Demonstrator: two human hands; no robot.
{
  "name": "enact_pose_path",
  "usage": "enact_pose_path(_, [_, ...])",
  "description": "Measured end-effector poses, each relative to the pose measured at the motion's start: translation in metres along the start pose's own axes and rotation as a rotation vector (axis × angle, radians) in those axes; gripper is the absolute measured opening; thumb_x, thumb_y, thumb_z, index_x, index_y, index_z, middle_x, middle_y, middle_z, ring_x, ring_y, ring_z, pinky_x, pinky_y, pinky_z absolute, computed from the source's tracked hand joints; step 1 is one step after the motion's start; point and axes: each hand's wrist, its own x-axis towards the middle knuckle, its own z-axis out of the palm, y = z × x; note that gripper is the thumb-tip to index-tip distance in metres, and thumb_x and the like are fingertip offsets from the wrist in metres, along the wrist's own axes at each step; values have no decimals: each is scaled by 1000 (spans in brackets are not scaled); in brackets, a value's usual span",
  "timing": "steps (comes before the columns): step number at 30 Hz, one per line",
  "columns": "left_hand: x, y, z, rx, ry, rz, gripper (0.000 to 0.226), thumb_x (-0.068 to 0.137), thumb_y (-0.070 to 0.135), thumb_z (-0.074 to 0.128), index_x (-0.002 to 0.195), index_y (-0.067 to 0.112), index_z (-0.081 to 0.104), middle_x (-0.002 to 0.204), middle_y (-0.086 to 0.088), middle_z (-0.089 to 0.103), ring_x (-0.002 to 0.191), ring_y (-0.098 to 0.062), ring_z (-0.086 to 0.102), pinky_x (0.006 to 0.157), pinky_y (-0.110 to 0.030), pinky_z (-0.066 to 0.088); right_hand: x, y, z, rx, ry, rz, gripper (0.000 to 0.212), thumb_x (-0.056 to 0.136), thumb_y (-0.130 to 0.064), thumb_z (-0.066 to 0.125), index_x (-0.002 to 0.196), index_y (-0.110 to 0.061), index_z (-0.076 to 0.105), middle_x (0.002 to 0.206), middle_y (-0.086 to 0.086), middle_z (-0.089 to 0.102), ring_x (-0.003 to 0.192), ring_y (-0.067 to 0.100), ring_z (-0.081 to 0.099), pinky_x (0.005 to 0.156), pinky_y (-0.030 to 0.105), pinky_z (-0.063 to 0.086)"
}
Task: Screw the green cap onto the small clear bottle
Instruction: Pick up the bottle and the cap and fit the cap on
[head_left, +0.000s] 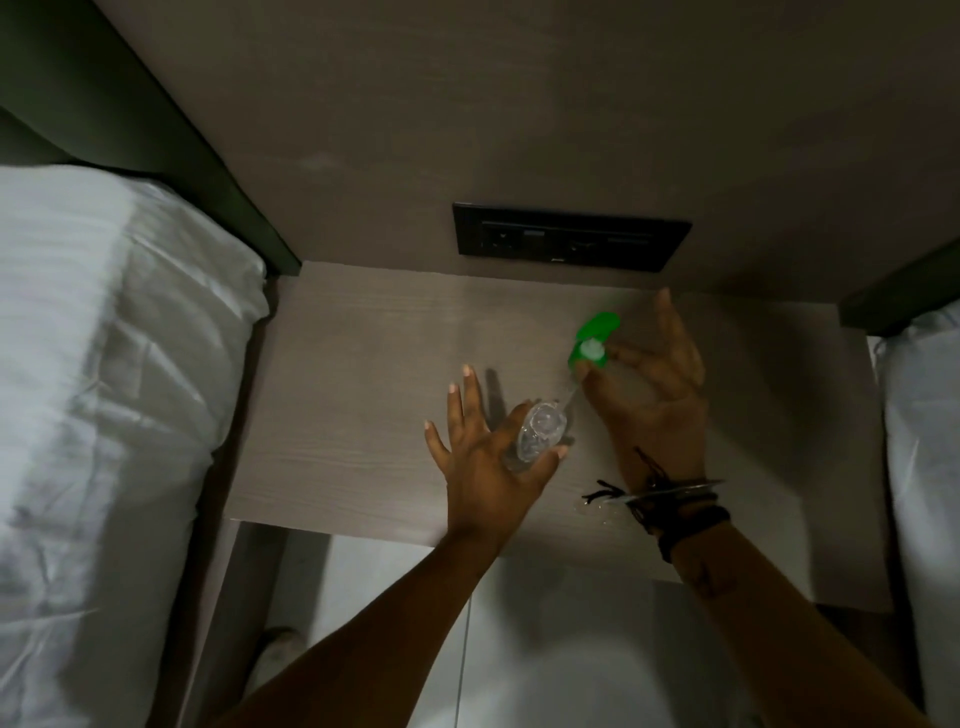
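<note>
The small clear bottle (540, 431) stands on the wooden bedside table (363, 405), seen from above, its open mouth facing up. My left hand (483, 457) grips it between thumb and index finger, the other fingers spread. My right hand (654, 384) holds the green cap (592, 338) by thumb and fingertips, up and to the right of the bottle. The cap is a pump top with a thin clear tube hanging from it toward the bottle's mouth. Cap and bottle are apart.
A black socket panel (571, 236) sits on the wall behind the table. White bedding (104, 389) lies at the left, another bed (924, 415) at the right. Dark bracelets wrap my right wrist. A small clear object (597, 506) lies near the table's front edge.
</note>
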Motion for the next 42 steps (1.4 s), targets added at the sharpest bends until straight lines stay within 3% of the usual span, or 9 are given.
enact_pose_path(10, [3, -10, 7, 20, 19, 63, 51, 77, 80, 38, 109, 45, 56, 163, -1, -1, 149, -22, -8, 113, -55, -8, -29, 42, 19, -271, -267, -97, 34, 64, -28, 84, 94, -19, 70, 152, 6, 29, 139, 35, 27, 106, 63, 29])
enact_pose_path(15, [3, -12, 8, -33, 27, 82, 44, 78, 74, 43, 99, 40, 62, 163, -3, 6, 149, -24, -4, 113, -61, -2, -23, 38, 23, -402, -365, -101, 78, 64, -52, 71, 133, -27, 45, 158, 14, 7, 143, 39, 11, 108, 68, 15])
enact_pose_path(20, [4, -6, 5, -28, 8, 62, 57, 79, 80, 33, 106, 39, 63, 163, -2, 6, 149, -24, -2, 114, -59, -1, -15, 37, 21, -394, -388, -101, 35, 66, -40, 79, 95, -23, 69, 156, 4, 24, 144, 32, 11, 106, 71, 17])
enact_pose_path(22, [3, -8, 4, -20, -11, 73, 52, 79, 71, 40, 119, 42, 58, 162, -3, 4, 149, -25, -3, 114, -61, -1, -16, 37, 25, -470, -335, -81, 53, 53, -52, 84, 92, -20, 65, 153, 10, 31, 143, 33, 16, 108, 72, 15])
enact_pose_path(25, [3, -12, 4, -30, -24, 78, 53, 77, 60, 44, 125, 40, 54, 161, -5, 2, 148, -26, -5, 114, -65, 1, -22, 38, 27, -451, -372, -88, 91, 49, -71, 73, 124, -26, 49, 157, 14, 16, 143, 34, 10, 110, 66, 6])
enact_pose_path(30, [7, -14, 5, -74, -67, 79, 50, 77, 69, 49, 120, 45, 57, 163, 2, 0, 148, -18, -9, 115, -57, -4, -16, 44, 23, -329, -348, -108, 41, 62, -45, 76, 92, -18, 67, 150, 10, 37, 141, 36, 22, 102, 71, 24])
enact_pose_path(34, [8, -17, 4, -73, -78, 94, 55, 78, 70, 38, 121, 42, 57, 163, 0, 2, 148, -19, -11, 116, -59, -4, -14, 44, 36, -397, -415, -83, 81, 49, -62, 79, 114, -19, 55, 152, 13, 29, 140, 35, 22, 110, 65, 22])
enact_pose_path(38, [12, -17, 2, -129, -109, 97, 48, 75, 67, 52, 116, 43, 60, 162, 3, 5, 148, -17, -7, 116, -58, -4, -14, 48, 33, -286, -390, -151, 45, 58, -31, 87, 95, -16, 67, 144, 12, 44, 133, 38, 35, 101, 68, 31])
enact_pose_path(42, [12, -17, 3, -113, -94, 92, 48, 77, 65, 46, 114, 40, 62, 162, 0, 8, 149, -21, -3, 115, -61, -2, -12, 45, 41, -414, -313, -100, 73, 45, -62, 81, 97, -16, 60, 138, 12, 46, 129, 34, 39, 102, 56, 32])
